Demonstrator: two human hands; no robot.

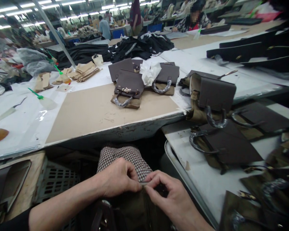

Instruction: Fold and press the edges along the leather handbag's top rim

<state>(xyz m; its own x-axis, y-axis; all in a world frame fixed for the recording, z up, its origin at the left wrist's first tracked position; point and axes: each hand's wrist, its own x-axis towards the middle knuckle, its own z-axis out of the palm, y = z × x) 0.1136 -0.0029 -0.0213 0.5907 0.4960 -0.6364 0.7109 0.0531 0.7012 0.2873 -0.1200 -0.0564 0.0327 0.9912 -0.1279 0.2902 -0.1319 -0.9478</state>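
My left hand [121, 178] and my right hand [165, 189] meet over my lap, fingertips almost touching. Each pinches the edge of a dark olive bag [135, 208] that lies in my lap, its lower part cut off by the frame. A small greyish strip shows between the fingertips. Beyond my hands is a checked cloth [122, 157] over my legs. On the table ahead stands a brown handbag [130, 83] with a wrapped handle and a gold clasp.
More brown bags [231, 141] lie on a side table [178, 141] at the right. Glue bottles [47, 102], brown paper pieces [85, 71] and black material [135, 46] cover the main table [72, 109]. A plastic crate [57, 179] stands lower left. People work in the background.
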